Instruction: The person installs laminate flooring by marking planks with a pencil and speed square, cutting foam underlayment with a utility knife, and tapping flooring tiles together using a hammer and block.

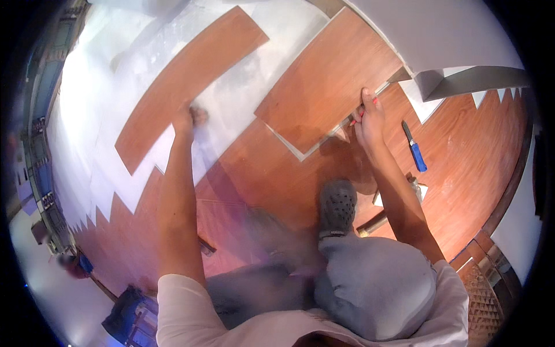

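Note:
My right hand [370, 115] grips the near right edge of a wide brown wood-look floor plank [332, 81], its thumb on top. The plank's near corner shows a pale border over the brown flooring [248, 156]. At the near edge of a second, separate plank [188, 81], which lies over the white surface on the left, is my left hand [198, 115]. Its fingers are curled and slightly blurred; whether they hold that plank I cannot make out. A blue-handled knife [415, 153] lies to the right of my right forearm, blade pointing away.
Partly under my right forearm lies a hammer-like tool [373, 224]. A dark tool [206, 247] rests beside my left forearm. My grey clog [337, 205] is on the brown flooring. White surface [110, 144] borders its stepped left edge. A pale panel [451, 34] overhangs the far right.

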`<act>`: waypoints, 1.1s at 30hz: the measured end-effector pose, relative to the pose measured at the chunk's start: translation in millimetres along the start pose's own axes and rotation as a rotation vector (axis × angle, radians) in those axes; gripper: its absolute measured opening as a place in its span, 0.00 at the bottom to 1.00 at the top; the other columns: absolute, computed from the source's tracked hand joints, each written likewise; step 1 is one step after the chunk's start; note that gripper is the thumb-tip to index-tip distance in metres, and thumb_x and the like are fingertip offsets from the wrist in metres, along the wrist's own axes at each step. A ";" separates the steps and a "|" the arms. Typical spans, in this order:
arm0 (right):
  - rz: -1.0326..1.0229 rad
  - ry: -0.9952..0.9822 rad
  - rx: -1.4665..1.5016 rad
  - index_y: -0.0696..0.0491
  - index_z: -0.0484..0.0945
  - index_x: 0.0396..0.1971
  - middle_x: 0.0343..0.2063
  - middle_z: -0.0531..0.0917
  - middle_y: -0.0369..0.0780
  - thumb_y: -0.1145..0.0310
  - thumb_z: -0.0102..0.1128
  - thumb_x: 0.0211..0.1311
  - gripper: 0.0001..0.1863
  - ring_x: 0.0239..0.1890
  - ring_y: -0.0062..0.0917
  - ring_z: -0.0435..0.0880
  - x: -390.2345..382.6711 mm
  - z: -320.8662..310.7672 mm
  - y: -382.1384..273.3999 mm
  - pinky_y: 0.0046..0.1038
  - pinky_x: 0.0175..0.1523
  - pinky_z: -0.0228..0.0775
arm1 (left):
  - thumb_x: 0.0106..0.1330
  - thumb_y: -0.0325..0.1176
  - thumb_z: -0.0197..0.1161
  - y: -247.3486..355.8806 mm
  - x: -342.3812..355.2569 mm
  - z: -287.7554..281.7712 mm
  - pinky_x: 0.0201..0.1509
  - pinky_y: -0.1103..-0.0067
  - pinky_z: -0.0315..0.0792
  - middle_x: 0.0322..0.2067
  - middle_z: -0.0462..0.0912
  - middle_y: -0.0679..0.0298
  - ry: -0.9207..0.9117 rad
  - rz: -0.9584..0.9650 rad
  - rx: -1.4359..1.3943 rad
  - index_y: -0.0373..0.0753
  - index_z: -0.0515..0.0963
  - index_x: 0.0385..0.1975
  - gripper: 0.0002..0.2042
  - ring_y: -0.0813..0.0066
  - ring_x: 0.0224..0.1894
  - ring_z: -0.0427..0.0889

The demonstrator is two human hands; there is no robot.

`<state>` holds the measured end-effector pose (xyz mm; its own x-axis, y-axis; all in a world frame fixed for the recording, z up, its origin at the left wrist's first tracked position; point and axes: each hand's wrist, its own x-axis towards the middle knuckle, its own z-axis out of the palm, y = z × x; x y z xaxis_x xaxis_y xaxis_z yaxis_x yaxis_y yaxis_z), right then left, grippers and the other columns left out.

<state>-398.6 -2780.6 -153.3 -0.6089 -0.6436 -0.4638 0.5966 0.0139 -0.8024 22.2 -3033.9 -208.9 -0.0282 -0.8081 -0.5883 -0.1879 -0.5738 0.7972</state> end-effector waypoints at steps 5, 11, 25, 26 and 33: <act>-0.027 -0.047 0.045 0.46 0.71 0.33 0.21 0.68 0.27 0.59 0.59 0.75 0.11 0.18 0.11 0.61 11.5 -5.6 23.5 0.18 0.22 0.52 | 0.71 0.37 0.65 3.4 -45.1 69.5 0.43 0.77 0.78 0.34 0.85 0.62 -0.233 0.378 0.521 0.33 0.84 0.44 0.13 0.74 0.36 0.84; -0.005 -0.024 0.106 0.46 0.71 0.32 0.23 0.69 0.27 0.62 0.57 0.76 0.11 0.19 0.10 0.61 7.1 -4.3 33.8 0.17 0.22 0.52 | 0.60 0.32 0.71 -11.0 -77.3 126.2 0.49 0.71 0.76 0.38 0.85 0.54 -0.185 0.537 0.622 0.35 0.85 0.41 0.11 0.62 0.41 0.85; 0.083 -0.048 0.181 0.46 0.70 0.33 0.22 0.68 0.29 0.62 0.57 0.76 0.10 0.21 0.15 0.64 3.3 -18.8 41.7 0.21 0.26 0.60 | 0.62 0.28 0.71 -26.1 -80.7 130.7 0.45 0.77 0.75 0.35 0.85 0.63 -0.129 0.476 0.557 0.36 0.85 0.38 0.07 0.74 0.37 0.81; 0.108 -0.057 0.192 0.46 0.69 0.33 0.22 0.68 0.29 0.62 0.57 0.76 0.10 0.21 0.15 0.64 3.5 -20.2 43.9 0.21 0.26 0.61 | 0.62 0.28 0.71 -27.1 -80.9 129.0 0.46 0.77 0.75 0.36 0.85 0.62 -0.114 0.488 0.560 0.36 0.85 0.38 0.07 0.73 0.38 0.81; 0.069 -0.008 0.136 0.47 0.69 0.34 0.25 0.67 0.29 0.63 0.54 0.78 0.09 0.20 0.14 0.63 -1.0 -17.8 37.6 0.20 0.25 0.62 | 0.58 0.27 0.70 -21.9 -91.9 136.0 0.48 0.68 0.74 0.38 0.83 0.53 -0.122 0.525 0.592 0.35 0.85 0.36 0.07 0.57 0.42 0.81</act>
<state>-384.9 -2765.9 -189.7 -0.5597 -0.6511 -0.5126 0.7028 -0.0452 -0.7100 -104.6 -2928.9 -190.7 -0.3579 -0.9133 -0.1945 -0.6094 0.0707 0.7897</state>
